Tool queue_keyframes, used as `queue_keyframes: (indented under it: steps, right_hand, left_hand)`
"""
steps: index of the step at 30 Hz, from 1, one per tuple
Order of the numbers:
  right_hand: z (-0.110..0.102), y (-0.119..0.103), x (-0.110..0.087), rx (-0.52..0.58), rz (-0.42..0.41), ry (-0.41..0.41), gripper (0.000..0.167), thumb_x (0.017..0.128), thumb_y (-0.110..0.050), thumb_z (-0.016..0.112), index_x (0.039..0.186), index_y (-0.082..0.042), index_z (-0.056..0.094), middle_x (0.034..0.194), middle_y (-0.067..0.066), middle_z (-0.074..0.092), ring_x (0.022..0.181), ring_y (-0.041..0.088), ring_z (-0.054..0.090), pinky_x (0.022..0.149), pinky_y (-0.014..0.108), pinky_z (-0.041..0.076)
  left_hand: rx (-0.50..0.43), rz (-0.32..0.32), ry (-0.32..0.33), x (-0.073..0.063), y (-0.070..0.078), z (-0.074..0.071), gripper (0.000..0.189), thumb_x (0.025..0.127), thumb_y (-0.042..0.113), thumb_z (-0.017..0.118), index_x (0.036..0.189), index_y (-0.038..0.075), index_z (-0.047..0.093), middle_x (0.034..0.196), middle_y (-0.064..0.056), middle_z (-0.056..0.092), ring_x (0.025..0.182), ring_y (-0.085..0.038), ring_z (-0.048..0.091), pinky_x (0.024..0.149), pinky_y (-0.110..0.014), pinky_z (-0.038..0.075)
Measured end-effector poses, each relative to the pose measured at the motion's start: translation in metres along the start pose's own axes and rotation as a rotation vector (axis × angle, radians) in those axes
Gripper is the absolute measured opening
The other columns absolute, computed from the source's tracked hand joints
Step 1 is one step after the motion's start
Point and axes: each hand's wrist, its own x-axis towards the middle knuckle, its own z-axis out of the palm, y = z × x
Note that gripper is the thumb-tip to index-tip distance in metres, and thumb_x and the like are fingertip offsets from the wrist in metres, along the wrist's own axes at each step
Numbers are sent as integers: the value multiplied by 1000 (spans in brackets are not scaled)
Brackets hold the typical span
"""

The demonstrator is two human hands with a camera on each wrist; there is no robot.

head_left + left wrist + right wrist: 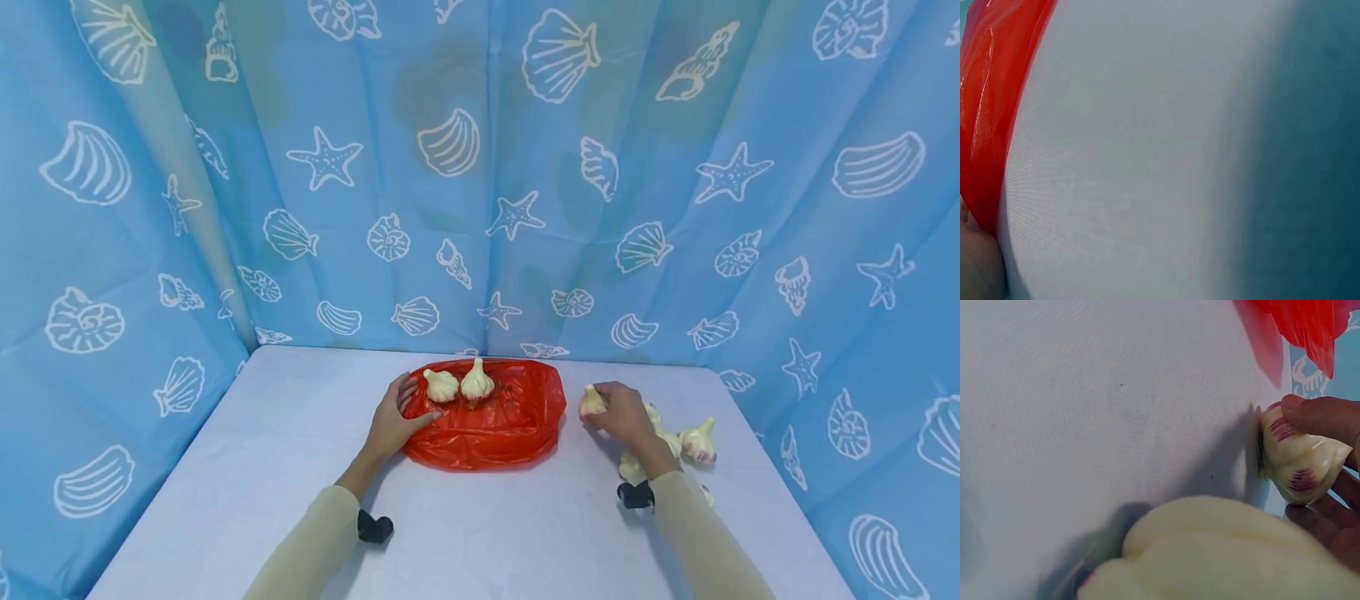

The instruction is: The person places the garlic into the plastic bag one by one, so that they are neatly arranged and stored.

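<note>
In the head view a red plastic bag (480, 446) lies spread on the table, with a garlic bulb (441, 387) and another garlic bulb (477, 382) on it. My left hand (393, 419) holds the bag's left end, thumb over the near side and fingers toward the far side. To the right of the bag, my right hand (624, 412) grips a third garlic bulb (592, 401) between thumb and fingers. The right wrist view shows this bulb's purple-streaked side, close to the tabletop. Whether it touches the table, I cannot tell.
More garlic bulbs lie under and beside the right forearm, one garlic bulb (699, 442) at its right; some are partly hidden. A white cloth covers the table (225, 500). Blue curtains (487, 167) with white shells enclose its back and sides.
</note>
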Motion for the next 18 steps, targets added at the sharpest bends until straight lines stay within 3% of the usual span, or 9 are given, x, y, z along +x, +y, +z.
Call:
queue_keyframes:
  steps: [18]
  right_hand:
    - [-5,1,-3,21,19,-1,77,80,-29,81,142,-3,45,136,18,52,113,36,51,96,55,47]
  left_hand:
    - [29,-17,5,-2,2,1,92,77,26,84,150,15,29,148,-7,43,137,-26,40,104,-43,42]
